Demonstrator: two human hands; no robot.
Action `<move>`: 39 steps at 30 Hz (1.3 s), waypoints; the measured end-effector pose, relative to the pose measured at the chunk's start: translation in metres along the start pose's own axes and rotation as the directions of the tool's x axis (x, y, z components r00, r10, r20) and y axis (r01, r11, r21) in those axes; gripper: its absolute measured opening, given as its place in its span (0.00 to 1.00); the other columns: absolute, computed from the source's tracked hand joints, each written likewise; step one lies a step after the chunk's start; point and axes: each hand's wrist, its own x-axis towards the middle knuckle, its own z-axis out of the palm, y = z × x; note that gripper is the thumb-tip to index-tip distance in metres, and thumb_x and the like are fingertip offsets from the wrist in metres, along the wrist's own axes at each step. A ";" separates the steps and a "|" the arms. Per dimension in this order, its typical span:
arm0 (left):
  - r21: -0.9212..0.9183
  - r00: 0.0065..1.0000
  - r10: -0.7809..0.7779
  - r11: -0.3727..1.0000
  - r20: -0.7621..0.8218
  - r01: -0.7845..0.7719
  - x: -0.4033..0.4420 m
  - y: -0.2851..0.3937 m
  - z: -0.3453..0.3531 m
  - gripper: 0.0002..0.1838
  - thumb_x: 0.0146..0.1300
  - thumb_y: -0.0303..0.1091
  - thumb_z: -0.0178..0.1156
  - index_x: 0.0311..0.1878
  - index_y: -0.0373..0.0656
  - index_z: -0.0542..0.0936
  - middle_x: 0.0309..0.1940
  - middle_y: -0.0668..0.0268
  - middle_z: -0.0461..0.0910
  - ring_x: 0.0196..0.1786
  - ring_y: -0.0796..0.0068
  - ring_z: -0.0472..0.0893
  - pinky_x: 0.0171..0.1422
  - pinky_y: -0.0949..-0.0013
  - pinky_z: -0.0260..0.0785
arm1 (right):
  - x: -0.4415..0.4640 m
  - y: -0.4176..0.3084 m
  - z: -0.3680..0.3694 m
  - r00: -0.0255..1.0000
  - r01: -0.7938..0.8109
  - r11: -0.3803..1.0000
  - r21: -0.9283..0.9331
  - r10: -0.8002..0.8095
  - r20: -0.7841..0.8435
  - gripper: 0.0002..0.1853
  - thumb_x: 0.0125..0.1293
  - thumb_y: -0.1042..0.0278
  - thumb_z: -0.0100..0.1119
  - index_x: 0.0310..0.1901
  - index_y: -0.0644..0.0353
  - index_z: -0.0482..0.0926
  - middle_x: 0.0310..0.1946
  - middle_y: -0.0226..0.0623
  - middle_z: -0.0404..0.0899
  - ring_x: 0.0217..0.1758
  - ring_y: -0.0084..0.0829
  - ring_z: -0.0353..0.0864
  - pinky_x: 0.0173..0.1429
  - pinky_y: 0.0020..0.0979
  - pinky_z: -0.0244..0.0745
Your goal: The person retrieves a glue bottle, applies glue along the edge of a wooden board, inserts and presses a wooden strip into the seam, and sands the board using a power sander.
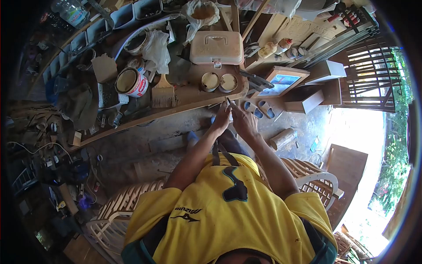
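- Left hand (223, 116) and right hand (244, 121) meet just off the front edge of the bench (189, 108); fingers bunched close, cannot tell which hand pinches.
- Slim dark piece (228, 101) between them, too small to identify.
- Risk: slack grip drops it onto the floor (299, 123).
- Risk: forward knock tips 2 round tins (228, 82) nearby.

hands (244, 119) close together near the workbench edge (200, 104)
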 end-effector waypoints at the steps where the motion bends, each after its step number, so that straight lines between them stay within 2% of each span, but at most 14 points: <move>1: -0.045 1.000 -0.022 0.999 0.014 0.023 0.002 -0.001 0.000 0.16 0.87 0.41 0.46 0.65 0.39 0.72 0.43 0.64 0.77 0.43 0.74 0.77 0.50 0.65 0.72 | 0.001 0.001 0.000 1.000 -0.001 1.000 -0.002 0.001 -0.003 0.20 0.78 0.58 0.56 0.69 0.39 0.81 0.33 0.53 0.88 0.34 0.56 0.89 0.39 0.57 0.82; 2: -0.089 0.999 -0.045 0.995 0.027 0.047 0.004 -0.001 0.000 0.18 0.87 0.40 0.47 0.67 0.38 0.72 0.47 0.61 0.79 0.48 0.71 0.79 0.56 0.63 0.74 | 0.001 0.002 0.000 1.000 -0.006 1.000 -0.022 0.006 0.010 0.20 0.78 0.59 0.56 0.69 0.40 0.81 0.33 0.53 0.88 0.34 0.56 0.89 0.38 0.57 0.82; 5: -0.105 0.997 -0.052 0.993 0.058 0.058 0.004 0.000 0.000 0.18 0.87 0.40 0.47 0.68 0.38 0.73 0.47 0.63 0.80 0.48 0.74 0.80 0.56 0.65 0.75 | 0.003 0.004 -0.003 1.000 0.002 1.000 -0.027 -0.002 0.026 0.20 0.78 0.60 0.56 0.68 0.40 0.82 0.32 0.54 0.87 0.34 0.57 0.89 0.38 0.57 0.81; 7: -0.162 0.999 -0.019 0.987 0.028 0.023 0.002 0.001 0.005 0.22 0.83 0.57 0.52 0.63 0.50 0.72 0.42 0.71 0.76 0.42 0.82 0.77 0.43 0.71 0.75 | 0.001 0.004 -0.006 0.999 0.011 1.000 -0.016 -0.010 0.033 0.20 0.78 0.60 0.56 0.68 0.40 0.82 0.31 0.55 0.87 0.33 0.57 0.89 0.37 0.57 0.81; 8: -0.167 0.999 -0.016 0.986 0.028 0.021 0.004 0.002 0.005 0.22 0.83 0.57 0.52 0.63 0.50 0.72 0.42 0.71 0.76 0.42 0.82 0.77 0.43 0.71 0.75 | 0.002 0.005 -0.007 0.999 0.009 1.000 0.000 -0.009 0.045 0.19 0.78 0.60 0.57 0.68 0.41 0.82 0.31 0.55 0.87 0.33 0.57 0.88 0.37 0.57 0.80; 10: -0.172 0.994 -0.067 0.982 0.084 0.081 0.002 0.000 0.000 0.22 0.83 0.56 0.52 0.66 0.51 0.73 0.51 0.69 0.78 0.52 0.79 0.79 0.52 0.66 0.79 | 0.000 0.000 -0.009 0.998 0.008 1.000 0.015 -0.009 0.066 0.19 0.79 0.60 0.57 0.68 0.41 0.82 0.30 0.55 0.86 0.32 0.57 0.88 0.36 0.57 0.80; 13: -0.119 0.995 -0.093 0.988 0.041 0.098 -0.002 0.009 0.002 0.23 0.83 0.58 0.52 0.65 0.50 0.74 0.49 0.70 0.79 0.52 0.79 0.80 0.54 0.64 0.79 | 0.001 -0.001 -0.012 0.997 0.012 1.000 -0.018 -0.011 0.079 0.19 0.79 0.59 0.57 0.67 0.42 0.82 0.29 0.54 0.86 0.30 0.57 0.87 0.34 0.56 0.79; 14: -0.120 0.995 -0.091 0.988 0.043 0.096 -0.005 0.014 0.004 0.23 0.83 0.58 0.52 0.65 0.50 0.74 0.49 0.70 0.79 0.52 0.79 0.80 0.54 0.64 0.79 | 0.001 -0.001 -0.011 0.998 0.020 1.000 -0.021 -0.019 0.067 0.18 0.79 0.59 0.57 0.67 0.42 0.82 0.28 0.54 0.86 0.29 0.57 0.87 0.33 0.55 0.79; 16: -0.176 0.996 -0.092 0.980 0.010 0.093 -0.008 0.020 0.006 0.17 0.86 0.43 0.49 0.65 0.41 0.74 0.52 0.60 0.81 0.55 0.69 0.83 0.60 0.58 0.79 | 0.002 0.000 -0.009 0.998 0.031 0.999 -0.026 -0.029 0.054 0.18 0.79 0.59 0.57 0.67 0.41 0.82 0.27 0.53 0.85 0.28 0.56 0.87 0.33 0.55 0.78; 25: -0.112 0.995 -0.100 0.989 0.016 0.101 0.002 0.001 0.000 0.20 0.85 0.47 0.50 0.65 0.41 0.74 0.51 0.59 0.81 0.52 0.68 0.83 0.57 0.61 0.79 | 0.008 0.009 -0.006 0.997 0.072 0.997 -0.028 -0.071 0.027 0.18 0.78 0.60 0.59 0.66 0.41 0.83 0.25 0.52 0.84 0.27 0.54 0.86 0.32 0.52 0.79; 29: -0.166 0.990 -0.144 0.976 0.007 0.143 -0.001 0.010 0.004 0.21 0.85 0.48 0.49 0.65 0.39 0.74 0.49 0.59 0.81 0.49 0.69 0.83 0.57 0.62 0.78 | 0.008 0.006 -0.013 0.995 0.092 0.994 -0.065 -0.089 0.041 0.18 0.78 0.60 0.59 0.66 0.42 0.84 0.24 0.52 0.84 0.27 0.53 0.86 0.32 0.52 0.78; 31: -0.105 0.999 -0.041 0.994 -0.023 0.038 -0.002 0.008 0.006 0.21 0.85 0.46 0.49 0.64 0.37 0.74 0.47 0.59 0.81 0.48 0.71 0.82 0.57 0.63 0.77 | 0.007 0.004 -0.014 0.995 0.079 0.995 -0.067 -0.076 0.058 0.18 0.78 0.60 0.59 0.66 0.42 0.84 0.24 0.52 0.83 0.27 0.53 0.86 0.33 0.53 0.78; 35: -0.031 1.000 -0.015 0.999 -0.022 0.014 0.003 -0.001 0.003 0.20 0.86 0.45 0.48 0.64 0.37 0.74 0.46 0.59 0.80 0.48 0.71 0.82 0.58 0.64 0.77 | 0.009 0.006 -0.012 0.993 0.111 0.989 -0.101 -0.106 0.056 0.18 0.78 0.59 0.59 0.66 0.43 0.84 0.23 0.52 0.83 0.27 0.53 0.85 0.33 0.53 0.78; 39: -0.089 0.999 -0.034 0.995 -0.001 0.034 0.003 0.000 0.004 0.19 0.86 0.44 0.49 0.65 0.39 0.74 0.46 0.61 0.80 0.47 0.72 0.81 0.54 0.64 0.79 | 0.011 0.011 -0.010 0.986 0.159 0.974 -0.163 -0.149 0.069 0.19 0.78 0.61 0.59 0.67 0.43 0.83 0.23 0.52 0.83 0.27 0.53 0.86 0.33 0.53 0.78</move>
